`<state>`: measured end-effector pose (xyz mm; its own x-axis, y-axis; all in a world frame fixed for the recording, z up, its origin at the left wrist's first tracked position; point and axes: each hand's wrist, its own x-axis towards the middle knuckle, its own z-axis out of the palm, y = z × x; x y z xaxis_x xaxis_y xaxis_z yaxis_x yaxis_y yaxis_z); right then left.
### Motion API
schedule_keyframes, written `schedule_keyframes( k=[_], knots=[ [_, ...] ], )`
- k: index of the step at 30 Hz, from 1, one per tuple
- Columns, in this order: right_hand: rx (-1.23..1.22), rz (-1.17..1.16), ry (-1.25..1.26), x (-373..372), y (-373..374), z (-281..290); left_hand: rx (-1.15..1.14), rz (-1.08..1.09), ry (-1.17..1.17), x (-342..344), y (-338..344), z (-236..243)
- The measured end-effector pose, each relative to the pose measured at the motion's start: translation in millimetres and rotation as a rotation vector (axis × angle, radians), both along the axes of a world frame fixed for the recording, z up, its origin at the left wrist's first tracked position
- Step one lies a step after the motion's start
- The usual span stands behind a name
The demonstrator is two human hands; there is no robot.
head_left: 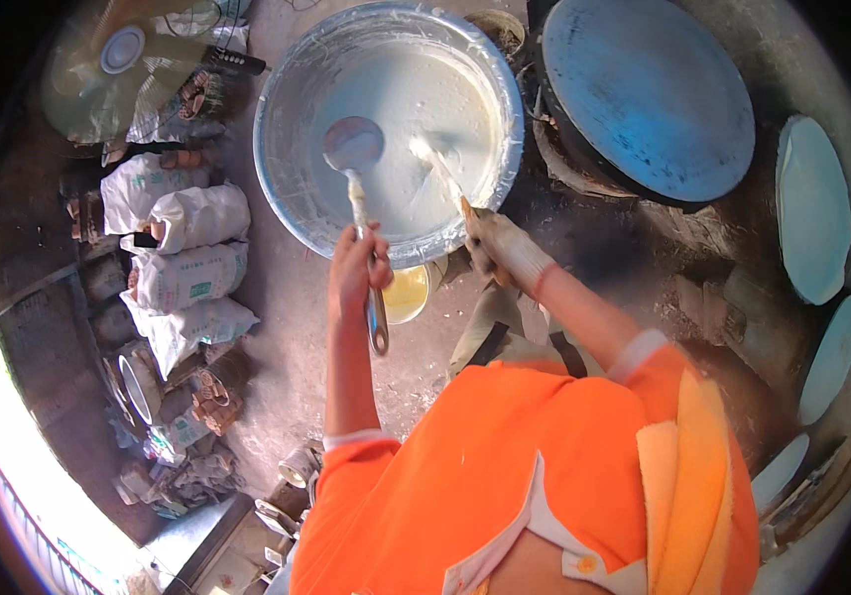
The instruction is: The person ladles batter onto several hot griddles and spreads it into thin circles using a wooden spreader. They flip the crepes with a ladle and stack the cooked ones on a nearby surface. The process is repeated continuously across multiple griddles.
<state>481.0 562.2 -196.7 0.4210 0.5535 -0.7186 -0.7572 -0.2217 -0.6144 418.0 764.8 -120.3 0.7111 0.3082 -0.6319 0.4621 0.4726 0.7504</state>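
A wide metal basin (282, 119) holds white, creamy batter, with streaks of it on the inner rim. My left hand (356, 263) grips the long metal handle of a round ladle (354, 144), whose head is over the batter at the basin's middle left. My right hand (503, 253), in a whitish glove, is closed around a wooden-handled paddle (440, 169) at the basin's lower right, its batter-coated end in or just over the batter. A container of yellow liquid (406, 297) sits on the floor below the basin's near edge.
A large round black griddle (649, 94) stands at the upper right, near the basin. Round pale discs (814, 208) line the far right. White sacks (192, 273) and clutter pile along the left, under a fan (123, 55). A bright opening lies at the far left.
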Motion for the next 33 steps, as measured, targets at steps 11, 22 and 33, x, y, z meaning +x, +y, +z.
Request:
schedule_keyframes(
  k=[11, 22, 33],
  knots=[
    [-0.609, 0.645, -0.873, 36.9, -19.2, -62.3, -0.256, -0.206, -0.009, 46.7, 21.9, -210.5],
    [-0.453, 0.71, -1.759, 91.1, -32.4, 166.9, -0.63, -0.114, -0.417, 39.8, 64.2, 86.5],
    [0.074, 0.077, -1.828, 76.1, 25.3, 314.3, -0.005, -0.246, -0.518, 90.5, 101.6, 239.2]
  ],
)
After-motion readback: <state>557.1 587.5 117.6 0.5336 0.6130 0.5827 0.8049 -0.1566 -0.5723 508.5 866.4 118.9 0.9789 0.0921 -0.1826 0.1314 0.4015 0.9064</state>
